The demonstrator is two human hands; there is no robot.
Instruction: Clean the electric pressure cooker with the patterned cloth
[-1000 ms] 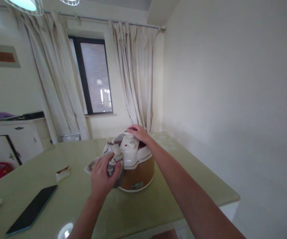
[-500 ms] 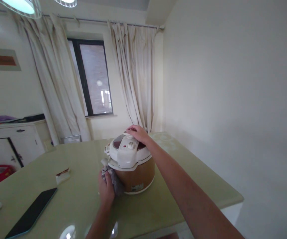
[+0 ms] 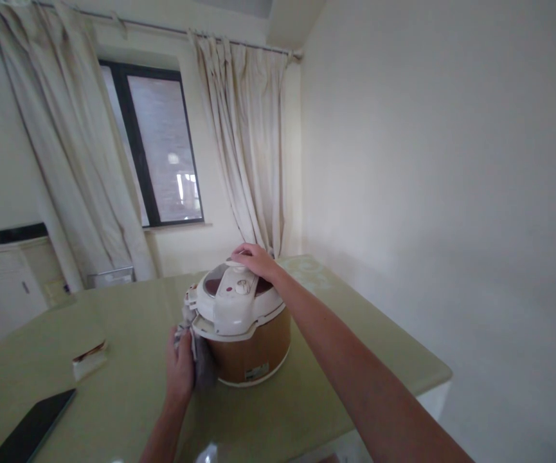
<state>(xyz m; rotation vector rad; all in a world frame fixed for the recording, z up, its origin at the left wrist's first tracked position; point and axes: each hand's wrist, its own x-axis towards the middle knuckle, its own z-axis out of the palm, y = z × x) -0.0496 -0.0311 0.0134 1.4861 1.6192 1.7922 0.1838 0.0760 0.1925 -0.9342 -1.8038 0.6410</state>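
A rice cooker (image 3: 251, 347) with a white lid and a wood-brown body stands upright on the green table, its glossy lid (image 3: 234, 312) closed. On top of it rests my right hand (image 3: 254, 260), its fingers bent over the handle at the lid's far side; the fingertips are partly hidden. My left hand (image 3: 180, 370) is closed on a grey patterned cloth (image 3: 203, 366). That cloth lies against the cooker's left side, just below the lid's rim, and hangs down along the body.
A black tablet or large phone (image 3: 34, 427) lies on the table (image 3: 133, 386) at the near left, with a small white-and-brown packet (image 3: 89, 360) beyond it. Curtains (image 3: 243, 141), a window (image 3: 159, 145) and a white cabinet (image 3: 5, 283) are behind. A bare wall (image 3: 432, 193) rises on the right.
The view has turned slightly to the right, so everything sits further left. My left hand with the cloth has shifted a little along the cooker's side. My right hand stays on the lid.
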